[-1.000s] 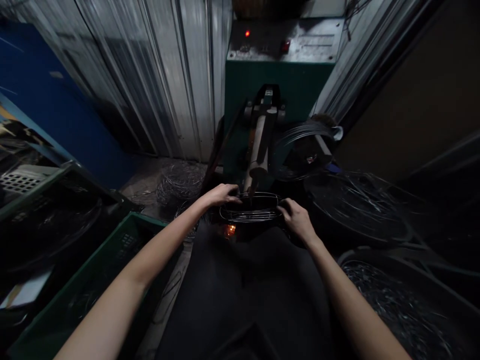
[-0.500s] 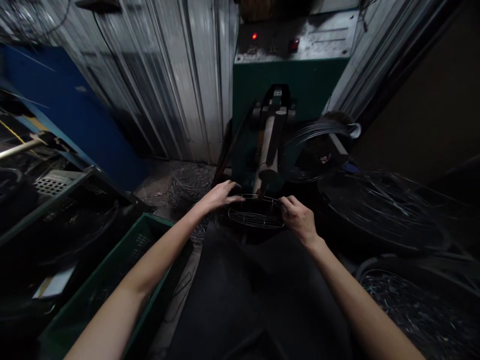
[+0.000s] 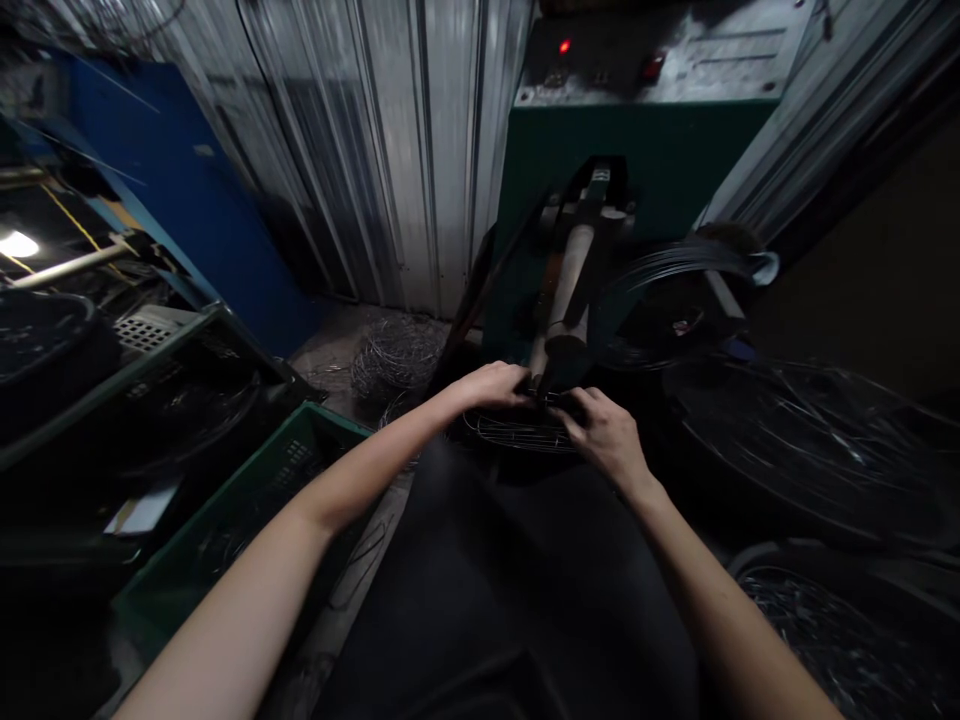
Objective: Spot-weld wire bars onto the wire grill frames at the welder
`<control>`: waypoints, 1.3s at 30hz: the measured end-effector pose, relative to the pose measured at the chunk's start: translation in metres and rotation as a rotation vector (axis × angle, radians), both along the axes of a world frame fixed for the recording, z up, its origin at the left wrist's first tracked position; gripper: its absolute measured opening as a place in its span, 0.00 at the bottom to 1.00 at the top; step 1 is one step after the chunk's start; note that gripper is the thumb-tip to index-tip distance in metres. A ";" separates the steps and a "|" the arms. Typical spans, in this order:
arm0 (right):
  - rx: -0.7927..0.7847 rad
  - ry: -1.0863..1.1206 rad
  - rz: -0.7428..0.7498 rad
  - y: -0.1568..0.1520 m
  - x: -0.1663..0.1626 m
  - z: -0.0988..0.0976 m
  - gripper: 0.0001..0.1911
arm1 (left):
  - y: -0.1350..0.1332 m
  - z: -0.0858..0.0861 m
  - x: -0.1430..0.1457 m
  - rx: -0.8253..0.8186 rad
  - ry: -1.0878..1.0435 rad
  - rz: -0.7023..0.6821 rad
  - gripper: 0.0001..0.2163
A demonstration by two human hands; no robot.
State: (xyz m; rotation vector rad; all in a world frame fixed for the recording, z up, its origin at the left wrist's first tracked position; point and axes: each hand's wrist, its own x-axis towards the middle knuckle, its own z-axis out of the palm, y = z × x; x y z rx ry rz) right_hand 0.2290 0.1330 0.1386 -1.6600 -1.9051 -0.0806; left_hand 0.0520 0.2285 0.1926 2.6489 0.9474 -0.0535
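A small oval wire frame [image 3: 517,432] lies under the tip of a welding arm [image 3: 568,300] that juts from a green machine [image 3: 622,150]. My left hand [image 3: 491,385] grips the frame's far left rim, fingers curled over it right beside the arm's tip. My right hand [image 3: 604,432] pinches the frame's right rim, fingers bent toward the same tip. Both hands nearly meet at the middle. Much of the frame is hidden under them.
A green crate [image 3: 247,520] stands at my left, beside a dark metal rack [image 3: 112,370]. Bundles of wire [image 3: 397,355] lie on the floor by the corrugated wall. Round tubs of wire parts [image 3: 817,440] crowd the right. Red lamps [image 3: 564,46] glow on the machine's panel.
Both hands slid inward along the wire frame toward the arm's tip. The orange glow seen a second ago under the frame is gone. The view shifted left and closer.
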 end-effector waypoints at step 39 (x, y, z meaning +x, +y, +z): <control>-0.063 0.248 -0.095 -0.015 0.061 -0.018 0.11 | 0.009 -0.007 0.000 -0.023 -0.078 0.085 0.11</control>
